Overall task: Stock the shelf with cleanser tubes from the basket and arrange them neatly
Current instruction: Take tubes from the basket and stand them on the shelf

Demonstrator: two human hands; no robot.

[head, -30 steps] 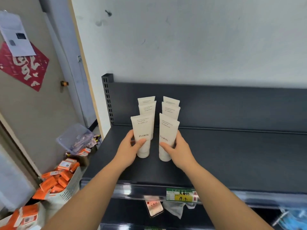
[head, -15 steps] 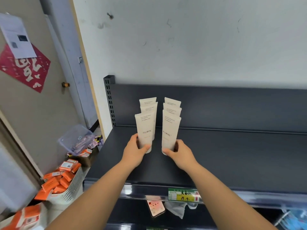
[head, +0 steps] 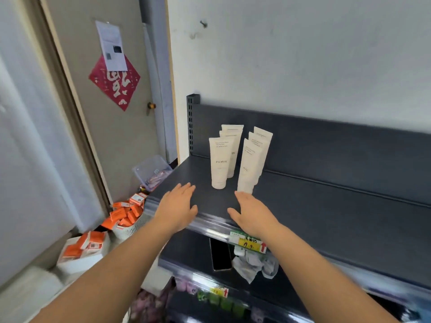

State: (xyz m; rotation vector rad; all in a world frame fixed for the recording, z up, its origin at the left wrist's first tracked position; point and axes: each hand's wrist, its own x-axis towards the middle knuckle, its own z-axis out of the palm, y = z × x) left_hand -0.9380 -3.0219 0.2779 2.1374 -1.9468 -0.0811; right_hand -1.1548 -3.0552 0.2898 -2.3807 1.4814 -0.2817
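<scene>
Left hand (head: pixel 177 206) and right hand (head: pixel 253 216): two bare hands, palms down, fingers straight and close together, holding nothing. Both forearms rise from the lower edge of the view. The hands lie over the front lip of the shelf (head: pixel 338 206), the left hand near the shelf's left end and the right hand beside it, the two apart. Whether either palm rests on the lip cannot be told.

Six white cleanser tubes (head: pixel 219 163) stand cap-down on the shelf near its left end, in two files of three running from front to back. The front tube of the left file shows the word FLORAL. The right fingertips lie just before the base of the front right tube (head: pixel 248 169); contact cannot be confirmed. The left fingertips are near the left file but clear of it.

On the shelf's front lip, under the right wrist, is one green-and-yellow price tag (head: pixel 247 241). On the tier below the shelf lie one dark phone (head: pixel 219 255) and one crumpled pale cloth (head: pixel 254 265). Left of the shelf and lower stand one white basket (head: pixel 130 229) heaped with orange boxes (head: pixel 121 214) and one clear plastic tub (head: pixel 151 170). Left of the shelf and higher, a door (head: pixel 121 141) bears one red paper diamond (head: pixel 114 85) and one white sheet (head: pixel 112 46).
</scene>
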